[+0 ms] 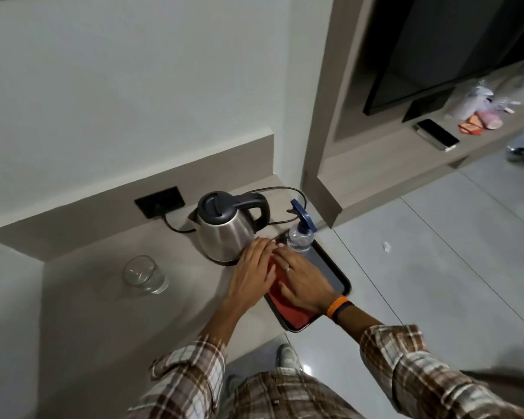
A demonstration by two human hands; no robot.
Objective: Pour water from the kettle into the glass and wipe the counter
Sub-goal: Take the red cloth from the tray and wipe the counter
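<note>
The steel kettle [226, 229] stands upright on its base near the back right corner of the grey counter [82, 297], its black lid shut and its black handle turned toward the right. A black cord [280, 192] loops behind it and runs to a dark socket plate [160, 202] on the low back wall. The glass [142, 275] stands upright well to the left of the kettle, out in the middle of the counter, apart from everything else; whether there is water in it cannot be told.

At the right edge of the counter lies a dark tray [339, 279], one corner reaching past the counter's front edge. A red cloth [288, 306] lies folded flat in the tray's near half. Both hands rest on it, spread open with the fingers stretched out and gripping nothing: the left hand [254, 272] lies across the cloth's left side, just in front of the kettle's base, and the right hand [301, 281] presses flat on its middle. The right hand wears a ring, and its wrist an orange band [336, 303] beside a black one. A clear spray bottle [300, 237] with a blue trigger top stands at the tray's far corner, just beside the right fingertips.

Both sleeves [188, 376] are brown plaid.
</note>
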